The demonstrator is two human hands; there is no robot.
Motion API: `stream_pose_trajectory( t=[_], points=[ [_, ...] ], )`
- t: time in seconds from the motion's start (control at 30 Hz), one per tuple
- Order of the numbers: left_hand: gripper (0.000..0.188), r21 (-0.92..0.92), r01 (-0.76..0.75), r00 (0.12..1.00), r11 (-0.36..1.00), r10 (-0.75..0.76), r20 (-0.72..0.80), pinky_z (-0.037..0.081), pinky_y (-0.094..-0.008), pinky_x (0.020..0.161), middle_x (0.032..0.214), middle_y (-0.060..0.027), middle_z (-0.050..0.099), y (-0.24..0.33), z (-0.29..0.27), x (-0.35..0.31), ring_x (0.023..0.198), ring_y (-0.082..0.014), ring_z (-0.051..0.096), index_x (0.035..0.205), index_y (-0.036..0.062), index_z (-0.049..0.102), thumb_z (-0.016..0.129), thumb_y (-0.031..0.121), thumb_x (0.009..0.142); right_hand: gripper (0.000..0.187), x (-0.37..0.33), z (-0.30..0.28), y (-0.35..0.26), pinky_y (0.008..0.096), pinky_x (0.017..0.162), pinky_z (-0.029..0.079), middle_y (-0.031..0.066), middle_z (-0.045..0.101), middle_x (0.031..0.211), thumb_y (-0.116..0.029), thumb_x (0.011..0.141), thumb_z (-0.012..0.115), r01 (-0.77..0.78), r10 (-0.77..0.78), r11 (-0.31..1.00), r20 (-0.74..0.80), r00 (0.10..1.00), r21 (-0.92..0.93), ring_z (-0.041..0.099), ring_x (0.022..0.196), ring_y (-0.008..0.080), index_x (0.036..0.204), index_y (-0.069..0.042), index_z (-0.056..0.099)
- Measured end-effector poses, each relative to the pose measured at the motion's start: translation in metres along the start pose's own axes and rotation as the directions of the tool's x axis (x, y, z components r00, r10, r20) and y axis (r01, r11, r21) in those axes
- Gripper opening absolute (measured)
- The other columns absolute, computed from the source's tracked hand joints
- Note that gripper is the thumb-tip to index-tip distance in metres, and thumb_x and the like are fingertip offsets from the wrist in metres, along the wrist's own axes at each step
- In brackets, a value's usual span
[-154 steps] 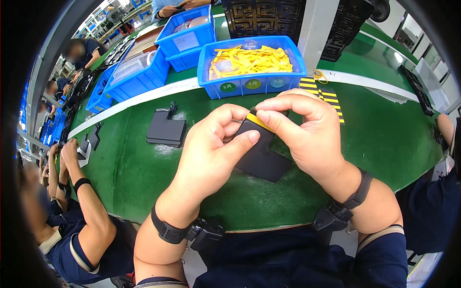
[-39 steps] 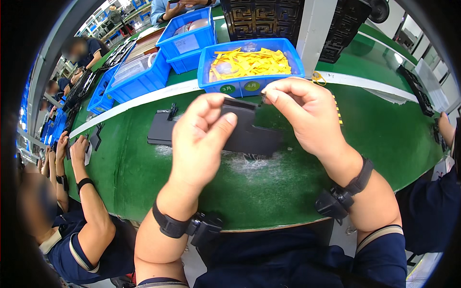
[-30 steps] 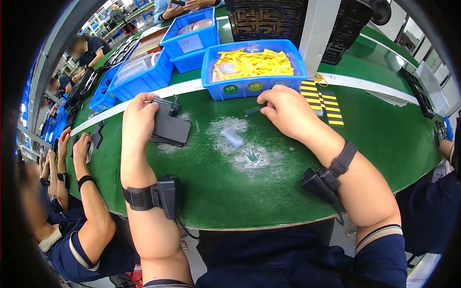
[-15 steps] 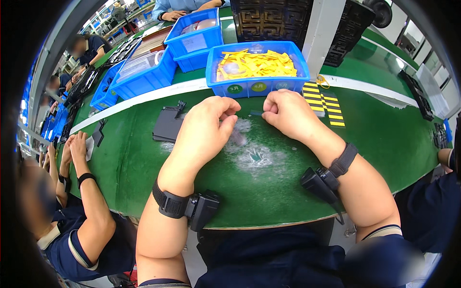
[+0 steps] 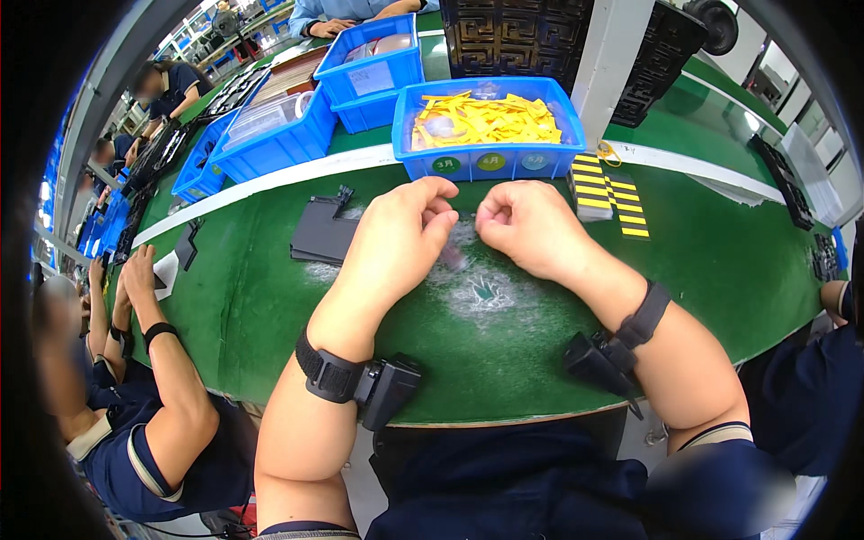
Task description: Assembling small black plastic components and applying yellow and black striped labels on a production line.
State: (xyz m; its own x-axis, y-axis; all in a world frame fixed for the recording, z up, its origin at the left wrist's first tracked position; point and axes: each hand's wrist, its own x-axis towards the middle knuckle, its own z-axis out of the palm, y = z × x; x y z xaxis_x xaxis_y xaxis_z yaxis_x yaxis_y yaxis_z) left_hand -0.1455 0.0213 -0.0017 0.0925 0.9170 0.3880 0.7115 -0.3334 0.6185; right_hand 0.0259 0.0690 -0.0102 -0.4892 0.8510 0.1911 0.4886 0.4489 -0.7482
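Since half a second ago, our right hand (image 5: 535, 231) is drawing closer to our left hand (image 5: 393, 236). Both are curling their fingers; we cannot tell whether either is pinching anything. A small translucent piece (image 5: 454, 260) is lying beside the left hand on the green table (image 5: 504, 364); we are judging it light and slippery, best gripped by its edges.

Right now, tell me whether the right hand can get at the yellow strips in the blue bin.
Probably yes: the right hand is just short of the open-topped blue bin, where the yellow strips lie heaped. Only the bin's front wall seems in the way.
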Motion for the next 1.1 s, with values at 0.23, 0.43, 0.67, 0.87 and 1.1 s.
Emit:
stream_pose_trajectory(
  t=[0.23,0.43,0.67,0.87,1.1],
  points=[
    [0.012,-0.224,0.391,0.914,0.893,-0.349,0.205,0.044,-0.0211,0.058,0.075,-0.0008,0.061,-0.005,-0.003,-0.001,0.064,-0.0047,0.053,0.089,0.0007,0.061,0.063,0.003,0.077,0.009,-0.009,0.019,-0.002,0.039,0.068,0.048,0.0125,0.059,0.071,-0.012,0.069,0.061,0.101,-0.101,0.995,-0.051,0.994,-0.019,0.06,0.073,0.0296,0.07,-0.003,0.062],
    [0.008,0.023,0.354,0.92,0.935,-0.352,0.173,0.045,-0.0231,0.056,0.067,-0.0019,0.06,0.003,0.0,-0.002,0.062,-0.0063,0.055,0.08,0.0006,0.061,0.062,0.003,0.072,0.012,-0.012,0.005,0.001,0.0391,0.068,0.048,0.0125,0.06,0.073,-0.013,0.07,0.061,0.121,-0.123,0.992,-0.064,0.99,-0.033,0.06,0.072,0.0283,0.074,-0.002,0.062],
    [0.02,0.275,0.112,0.986,0.955,-0.141,0.089,0.047,-0.0324,0.063,0.072,-0.0106,0.059,-0.001,0.006,-0.011,0.067,-0.0228,0.058,0.088,0.0012,0.059,0.058,0.003,0.067,0.014,-0.031,-0.077,0.012,0.0361,0.066,0.048,0.0128,0.062,0.07,-0.014,0.072,0.062,0.068,-0.066,0.998,-0.181,0.981,0.007,0.061,0.069,0.026,0.075,0.0,0.063],
    [0.022,0.355,0.039,0.999,0.934,-0.023,-0.05,0.045,-0.0344,0.068,0.079,-0.0129,0.055,0.0,0.004,-0.013,0.075,-0.0269,0.056,0.091,0.0023,0.055,0.052,-0.004,0.07,0.015,-0.081,-0.21,0.131,0.0398,0.07,0.048,0.0159,0.063,0.078,-0.015,0.073,0.059,-0.277,0.066,0.901,-0.526,0.848,-0.334,0.061,0.076,0.0312,0.077,-0.002,0.064],
    [0.021,0.319,0.121,0.992,0.94,-0.13,0.006,0.043,-0.0285,0.079,0.096,-0.0117,0.055,0.029,-0.007,-0.02,0.089,-0.0199,0.054,0.1,-0.0013,0.053,0.053,-0.001,0.079,0.022,-0.203,-0.38,0.293,0.0448,0.08,0.048,0.0196,0.061,0.097,-0.013,0.075,0.052,-0.915,0.159,0.288,-0.928,0.338,-0.284,0.06,0.093,0.0354,0.087,-0.002,0.066]
  ],
)
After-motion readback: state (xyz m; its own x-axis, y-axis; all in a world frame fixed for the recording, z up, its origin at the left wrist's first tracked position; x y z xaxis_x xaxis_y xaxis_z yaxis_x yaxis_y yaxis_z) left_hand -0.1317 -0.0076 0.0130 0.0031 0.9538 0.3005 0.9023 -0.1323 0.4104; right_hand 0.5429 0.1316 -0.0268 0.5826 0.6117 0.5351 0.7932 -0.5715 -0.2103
